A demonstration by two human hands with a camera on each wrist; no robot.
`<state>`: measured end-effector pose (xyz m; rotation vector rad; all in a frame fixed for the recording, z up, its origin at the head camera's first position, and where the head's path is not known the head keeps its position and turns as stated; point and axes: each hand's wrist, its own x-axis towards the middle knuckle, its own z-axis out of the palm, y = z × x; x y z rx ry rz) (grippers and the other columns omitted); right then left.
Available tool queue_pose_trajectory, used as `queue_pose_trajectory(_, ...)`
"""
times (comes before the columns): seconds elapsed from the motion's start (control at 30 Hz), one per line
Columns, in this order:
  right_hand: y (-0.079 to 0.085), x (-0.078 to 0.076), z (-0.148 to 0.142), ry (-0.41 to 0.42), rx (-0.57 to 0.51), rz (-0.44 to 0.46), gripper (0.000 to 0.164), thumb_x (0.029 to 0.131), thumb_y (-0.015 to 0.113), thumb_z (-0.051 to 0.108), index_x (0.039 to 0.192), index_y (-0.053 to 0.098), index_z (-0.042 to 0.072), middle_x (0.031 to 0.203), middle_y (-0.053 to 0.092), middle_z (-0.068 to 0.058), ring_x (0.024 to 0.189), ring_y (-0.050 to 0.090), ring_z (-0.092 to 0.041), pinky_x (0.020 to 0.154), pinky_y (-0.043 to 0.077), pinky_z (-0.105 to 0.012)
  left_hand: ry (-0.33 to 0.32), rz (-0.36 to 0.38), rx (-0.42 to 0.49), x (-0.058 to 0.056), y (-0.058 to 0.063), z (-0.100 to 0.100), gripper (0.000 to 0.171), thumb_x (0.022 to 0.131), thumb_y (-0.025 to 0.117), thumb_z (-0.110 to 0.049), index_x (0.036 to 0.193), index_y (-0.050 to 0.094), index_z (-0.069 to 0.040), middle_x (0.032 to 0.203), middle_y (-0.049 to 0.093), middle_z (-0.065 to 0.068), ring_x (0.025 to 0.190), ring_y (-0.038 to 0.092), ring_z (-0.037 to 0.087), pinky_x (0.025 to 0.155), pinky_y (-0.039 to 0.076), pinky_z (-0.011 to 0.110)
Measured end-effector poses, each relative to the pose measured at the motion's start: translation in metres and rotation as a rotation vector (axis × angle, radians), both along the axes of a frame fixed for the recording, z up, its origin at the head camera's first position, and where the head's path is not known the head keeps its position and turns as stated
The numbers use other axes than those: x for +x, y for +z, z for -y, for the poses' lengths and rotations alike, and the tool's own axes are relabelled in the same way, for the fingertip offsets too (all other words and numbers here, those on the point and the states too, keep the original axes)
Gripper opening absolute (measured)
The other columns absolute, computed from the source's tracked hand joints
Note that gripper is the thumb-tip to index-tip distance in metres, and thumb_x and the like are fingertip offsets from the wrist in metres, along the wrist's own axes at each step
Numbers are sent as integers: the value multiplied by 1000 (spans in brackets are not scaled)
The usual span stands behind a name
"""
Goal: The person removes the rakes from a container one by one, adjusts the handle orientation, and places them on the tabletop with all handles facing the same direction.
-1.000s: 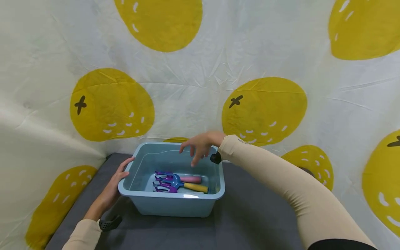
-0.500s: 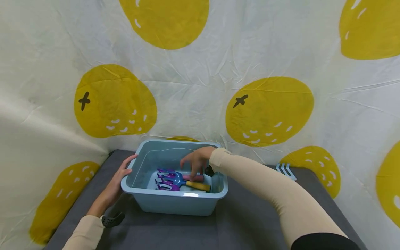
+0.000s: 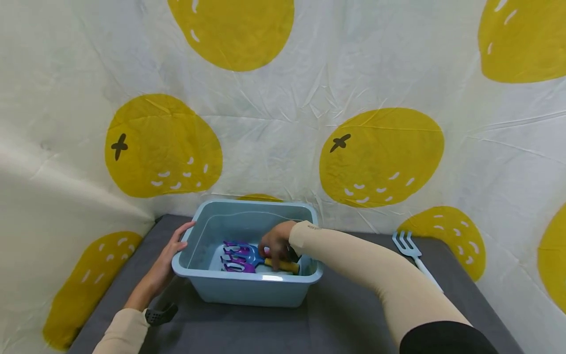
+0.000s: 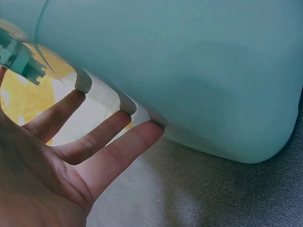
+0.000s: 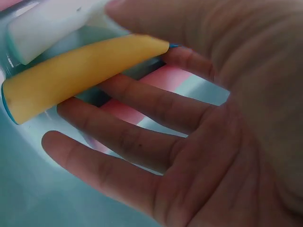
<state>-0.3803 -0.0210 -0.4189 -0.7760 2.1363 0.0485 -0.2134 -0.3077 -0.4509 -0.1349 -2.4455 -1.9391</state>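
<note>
Pale cloth (image 3: 274,152) printed with large yellow rounded shapes hangs behind a dark grey table (image 3: 345,309), on which a light blue tub (image 3: 247,291) stands. At the tub's left rim is a person's left hand (image 3: 167,253), its fingers extended and resting against the outer wall. Inside the tub, towards its right end, the right hand (image 3: 276,243) is over a blue-headed tool (image 3: 253,256) — fingers loose and nearly straight, some fingertips touching the yellow handle (image 5: 71,75). On the tub's floor beside that tool lie purple pronged tools (image 3: 239,268), a pink handle (image 5: 168,78) and a whitish handle (image 5: 47,29). To the right of the tub, well apart, a pale blue fork (image 3: 411,250) lies on the table — its lower end meeting the right sleeve (image 3: 362,265)
</note>
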Motion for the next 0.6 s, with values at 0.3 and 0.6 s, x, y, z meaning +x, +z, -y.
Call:
queue_pose_trajectory(0.3,-4,7,9,124,47,-92,39,84,86,13,110,62,28,103,62,5,93,59,-14,84,52,-31,1,-16,0,1,-4,-1,60,107,34,-41,163,18,-28,169,3,15,142,22,48,108,25,76)
queue_pose_trajectory(0.6,-5,13,4,92,-56,-73,38,81,86,7,104,63,26,101,59,2,94,55,-17,83,51,-33,5,-19,2,0,-6,0,60,106,35,-42,162,18,-29,169,2,14,143,22,48,109,24,76)
